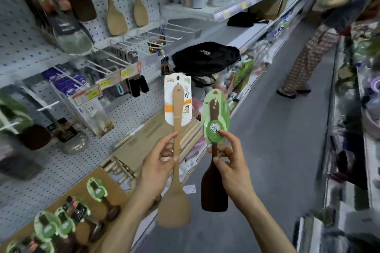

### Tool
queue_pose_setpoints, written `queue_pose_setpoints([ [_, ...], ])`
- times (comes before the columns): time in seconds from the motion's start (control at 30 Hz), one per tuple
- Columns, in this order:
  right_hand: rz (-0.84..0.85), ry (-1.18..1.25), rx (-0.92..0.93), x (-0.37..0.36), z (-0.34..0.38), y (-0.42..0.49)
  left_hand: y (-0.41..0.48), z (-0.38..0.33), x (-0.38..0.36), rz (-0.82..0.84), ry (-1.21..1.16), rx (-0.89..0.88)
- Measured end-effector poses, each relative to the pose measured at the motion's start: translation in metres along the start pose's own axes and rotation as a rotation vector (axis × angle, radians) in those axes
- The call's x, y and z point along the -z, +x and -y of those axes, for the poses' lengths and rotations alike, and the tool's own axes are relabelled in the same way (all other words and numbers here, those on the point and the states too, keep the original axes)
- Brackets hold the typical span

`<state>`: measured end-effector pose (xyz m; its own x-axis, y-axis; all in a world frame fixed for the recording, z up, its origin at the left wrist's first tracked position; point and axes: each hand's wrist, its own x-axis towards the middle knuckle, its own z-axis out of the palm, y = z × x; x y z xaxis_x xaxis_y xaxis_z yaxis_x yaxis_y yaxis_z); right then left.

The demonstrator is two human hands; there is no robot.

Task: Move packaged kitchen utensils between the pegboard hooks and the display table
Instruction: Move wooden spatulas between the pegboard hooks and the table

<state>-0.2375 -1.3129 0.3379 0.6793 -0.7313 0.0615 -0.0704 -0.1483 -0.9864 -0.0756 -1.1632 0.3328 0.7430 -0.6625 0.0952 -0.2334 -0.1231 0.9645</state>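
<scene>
Two spatulas up in the air, one in each hand.

My left hand (158,162) has its thumb and fingers closed tight on the thin handle of the light wooden spatula (173,211), which wears a white card (185,92) at the top. My right hand (230,160) pinches the dark spatula (213,191) by its handle, with one fingertip on its green card (223,109). Both hang in front of me, over the aisle, near the pegboard (24,43) but not touching it. I think the job is about half done. More green-card tools (63,226) lie on the brown table (115,193) low on my left, and some white hooks (168,35) have nothing on them. These two are not hung up and not laid down yet. I cannot tell which way they should go.
</scene>
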Motion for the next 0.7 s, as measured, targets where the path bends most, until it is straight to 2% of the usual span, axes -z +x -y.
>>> queue_pose_setpoints([
  [0.2, 0.231, 0.038, 0.080, 0.027, 0.011, 0.108, 0.050, -0.029, -0.026, -0.201, 0.023, 0.009],
  [0.37, 0.412, 0.032, 0.178, 0.013, 0.033, 0.190, 0.089, -0.053, -0.018, -0.381, 0.062, 0.039],
  [0.7, 0.531, 0.127, 0.403, -0.064, 0.118, 0.323, 0.205, -0.115, 0.047, -0.551, 0.091, -0.135],
])
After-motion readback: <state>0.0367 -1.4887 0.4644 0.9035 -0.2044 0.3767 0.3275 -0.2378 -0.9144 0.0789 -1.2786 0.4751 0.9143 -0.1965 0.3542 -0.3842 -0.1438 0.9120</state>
